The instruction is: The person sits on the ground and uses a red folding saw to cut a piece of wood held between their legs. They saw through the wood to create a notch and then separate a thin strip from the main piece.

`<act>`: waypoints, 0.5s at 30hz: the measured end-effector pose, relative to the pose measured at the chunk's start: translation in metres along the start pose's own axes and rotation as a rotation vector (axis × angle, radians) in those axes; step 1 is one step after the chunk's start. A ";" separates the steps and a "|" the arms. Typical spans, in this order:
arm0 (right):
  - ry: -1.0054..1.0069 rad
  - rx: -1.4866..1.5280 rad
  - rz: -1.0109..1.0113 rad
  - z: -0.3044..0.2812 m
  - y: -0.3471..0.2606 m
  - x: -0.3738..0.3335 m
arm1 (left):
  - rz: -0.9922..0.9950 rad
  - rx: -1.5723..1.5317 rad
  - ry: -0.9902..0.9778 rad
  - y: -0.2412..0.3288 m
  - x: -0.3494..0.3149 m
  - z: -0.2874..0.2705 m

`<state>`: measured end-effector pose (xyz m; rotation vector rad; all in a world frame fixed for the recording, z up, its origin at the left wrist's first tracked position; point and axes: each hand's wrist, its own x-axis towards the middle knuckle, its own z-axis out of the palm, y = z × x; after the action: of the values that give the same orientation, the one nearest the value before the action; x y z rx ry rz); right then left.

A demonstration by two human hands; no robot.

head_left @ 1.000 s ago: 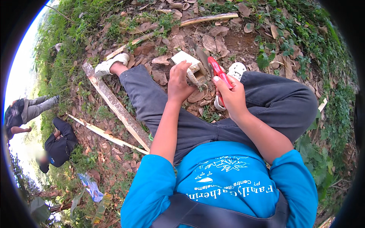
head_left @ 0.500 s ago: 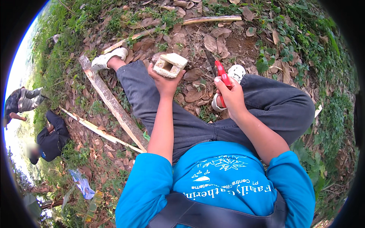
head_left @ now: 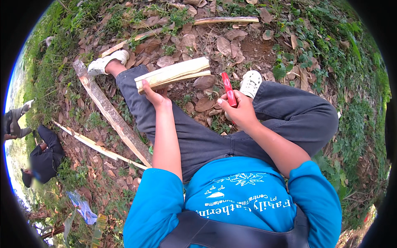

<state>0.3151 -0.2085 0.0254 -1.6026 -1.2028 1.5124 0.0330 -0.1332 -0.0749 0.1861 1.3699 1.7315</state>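
My left hand (head_left: pixel 155 96) is closed round the near end of a pale wooden piece (head_left: pixel 175 72), raised above my left leg. The piece looks like thin slats set together, with a narrow gap along its side. My right hand (head_left: pixel 241 108) grips a red-handled saw (head_left: pixel 228 87), held upright between my knees near my right shoe. Only the red handle shows clearly; the blade cannot be made out. The saw and the wood are apart.
A long split log (head_left: pixel 111 108) and a thin pale strip (head_left: pixel 95 142) lie to my left. Another strip (head_left: pixel 227 20) lies ahead among dry leaves. A person in dark clothes (head_left: pixel 46 155) crouches at far left, near a blue plastic bag (head_left: pixel 84 208).
My left hand has turned the wooden piece from end-on to lengthwise, its far end pointing right. My right hand has moved slightly left with the saw, whose dark blade was visible before.
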 end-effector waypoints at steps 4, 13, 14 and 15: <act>0.118 0.214 -0.036 0.000 -0.016 0.001 | -0.167 -0.200 -0.033 -0.001 -0.005 0.007; 0.132 -0.415 -0.488 0.001 -0.017 0.023 | -0.562 -0.477 -0.168 -0.009 -0.012 0.002; 0.052 -0.538 -0.475 0.005 -0.003 0.026 | -0.561 -0.561 -0.263 -0.012 -0.007 -0.006; -0.020 -0.662 -0.452 0.007 0.014 0.029 | -0.562 -0.553 -0.244 -0.012 -0.009 0.000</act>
<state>0.3091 -0.1885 -0.0006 -1.5357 -2.0574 0.8836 0.0448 -0.1399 -0.0812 -0.2673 0.6423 1.4748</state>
